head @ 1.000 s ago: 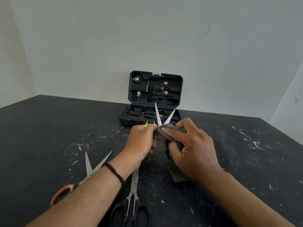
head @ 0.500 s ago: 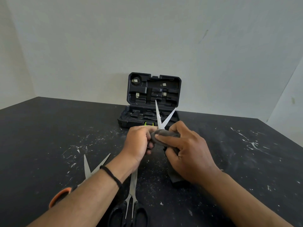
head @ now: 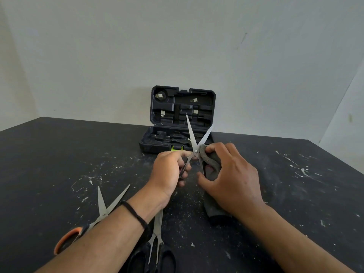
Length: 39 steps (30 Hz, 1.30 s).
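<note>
Mid-task, a person holds a pair of long-bladed steel scissors (head: 191,134) upright over a black, paint-flecked tabletop (head: 59,154), blades spread in a V and tips pointing up toward the wall. The left hand (head: 169,172) is closed around one of the dark handles, fingers curled under it. The right hand (head: 232,178) pinches a grey knitted cloth (head: 211,162) against the other shank, just beside the pivot screw, with the thumb beneath and the fingertips on top; the loose end of the cloth trails down to the tabletop behind the wrist.

Judging by the grip, the work in hand is a wipe-down of these scissors, and it looks partly done. The cloth sits low, at the pivot and the upper handle, while both blades above it stand bare and bright. Whether the blades have been wiped or await their turn cannot be told.

Two more pairs lie near the person: orange-handled scissors (head: 102,209) lying open to the left, partly under the left forearm, and black-handled scissors (head: 157,229) lying nearly closed between the arms. Neither shows whether it has had the cloth.

At the back, a black plastic tool case (head: 173,89) with a green latch stands open against the wall, its moulded slots mostly unfilled. If the scissors are bound for it, that step looks not yet begun.
</note>
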Tool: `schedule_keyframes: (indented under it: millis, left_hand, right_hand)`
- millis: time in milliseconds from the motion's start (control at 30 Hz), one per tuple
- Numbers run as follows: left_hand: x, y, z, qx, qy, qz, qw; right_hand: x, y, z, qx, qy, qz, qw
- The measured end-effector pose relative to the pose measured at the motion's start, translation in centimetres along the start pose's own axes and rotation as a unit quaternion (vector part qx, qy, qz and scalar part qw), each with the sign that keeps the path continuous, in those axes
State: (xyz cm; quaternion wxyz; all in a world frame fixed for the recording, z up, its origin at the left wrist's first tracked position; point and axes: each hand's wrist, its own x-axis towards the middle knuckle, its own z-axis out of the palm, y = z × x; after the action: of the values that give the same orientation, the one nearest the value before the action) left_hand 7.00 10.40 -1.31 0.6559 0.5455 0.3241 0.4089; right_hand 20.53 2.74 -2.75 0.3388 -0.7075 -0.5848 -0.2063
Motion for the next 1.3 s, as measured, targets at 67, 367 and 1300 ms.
schedule_keyframes:
  millis: [67, 367, 1300]
  left_hand:
    - [0.1, 0.2, -0.2, 0.039, -0.021, -0.006, 0.999]
    - [0.1, 0.5, -1.1, 0.119, -0.133, -0.029, 0.983]
    - [1.0, -1.5, -0.4, 0.111, -0.059, 0.003, 0.992]
  right_hand:
    - [0.1, 0.3, -0.1, 0.002, 0.008, 0.002, 1.000]
    - [0.8, 2.8, -1.0, -0.009, -0.013, 0.034, 0.999]
    - [0.9, 1.4, -0.6, 0.088, 0.038, -0.084, 0.992]
